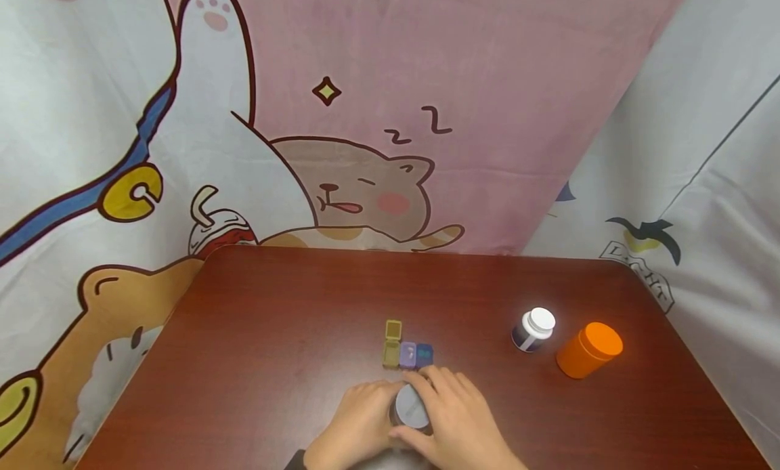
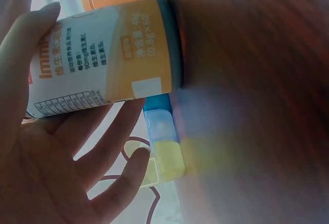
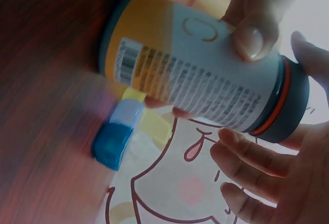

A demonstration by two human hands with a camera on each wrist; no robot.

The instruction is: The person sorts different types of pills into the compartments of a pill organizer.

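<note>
As L hand (image 1: 362,419) grips a smooth cylindrical btl (image 2: 103,54), R hand (image 1: 453,409) curls round its dk flat-topped cap (image 1: 412,406), nr translucent pillbox (image 2: 163,128)

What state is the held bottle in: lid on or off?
On: the right wrist view shows the dark lid capping the bottle, an orange ring just beneath it. Whether it is tight, I cannot tell.

Bright head view (wrist views hazy).
</note>
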